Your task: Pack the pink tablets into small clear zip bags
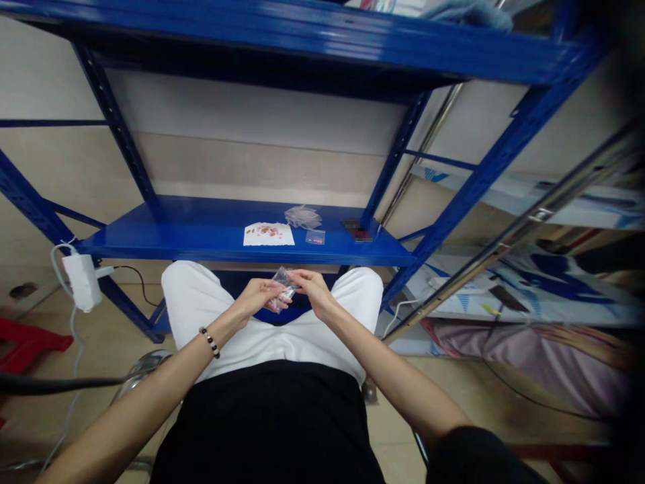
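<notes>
Head view: the left hand and right hand hold a small clear plastic bag, fingers pinched closed on it above the lap

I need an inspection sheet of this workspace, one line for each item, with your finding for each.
Surface: blue steel shelf, in front of the person's lap.
Job's things: small clear plastic bag, held up between both hands.
Clutter: on the shelf, white sheet with small pink and orange pieces, crumpled clear plastic bags, small clear bag, dark flat object, too blurred to name.
Hands: left hand and right hand pinch the bag; beaded bracelet on the left wrist.
Cables: white power adapter hanging by the shelf, with white cable and thin black cable.
Surroundings: red stool, pink cloth.
</notes>
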